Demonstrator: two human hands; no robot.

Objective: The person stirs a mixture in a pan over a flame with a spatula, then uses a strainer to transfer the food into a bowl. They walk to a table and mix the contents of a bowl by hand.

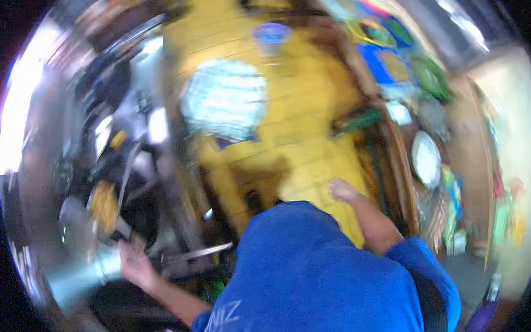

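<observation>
Motion blur covers the whole head view. At the lower left is my left hand, close to the handle end of a pan with yellow-brown food. Whether it touches the handle is unclear, and its fingers are smeared. Beside this hand lies a pale, tube-like object. My right hand hangs over the yellow tiled floor, right of centre. Nothing can be made out in it, but its fingers are too blurred to read.
A round stool or table with a light checked cover stands on the floor, with a small purple-rimmed container beyond it. Dark cooking surfaces run along the left. Wooden furniture on the right holds a white oval dish and colourful items.
</observation>
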